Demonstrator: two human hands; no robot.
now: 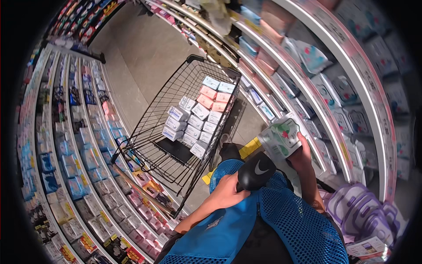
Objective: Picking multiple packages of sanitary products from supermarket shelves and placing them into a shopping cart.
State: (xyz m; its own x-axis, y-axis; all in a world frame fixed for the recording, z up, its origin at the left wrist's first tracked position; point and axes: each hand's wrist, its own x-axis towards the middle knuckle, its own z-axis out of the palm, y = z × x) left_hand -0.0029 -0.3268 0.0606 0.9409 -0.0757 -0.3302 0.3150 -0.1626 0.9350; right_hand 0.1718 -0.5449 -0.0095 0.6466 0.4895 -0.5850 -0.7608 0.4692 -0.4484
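Note:
My right hand grips a soft white-and-green package with a small red figure and a barcode on it, held beside the right-hand shelf. My left hand is closed on a black object bearing a white Nike swoosh; its exact kind is unclear. In front of me stands a black wire shopping cart. Inside, white packs lie stacked in rows, with pink packs and light blue packs towards its far end. Neither hand touches the cart.
Stocked shelves curve close along my right, and more shelves line the left. Purple-and-white packages sit low at the right. A yellow strip shows near my feet. Grey floor runs beyond the cart.

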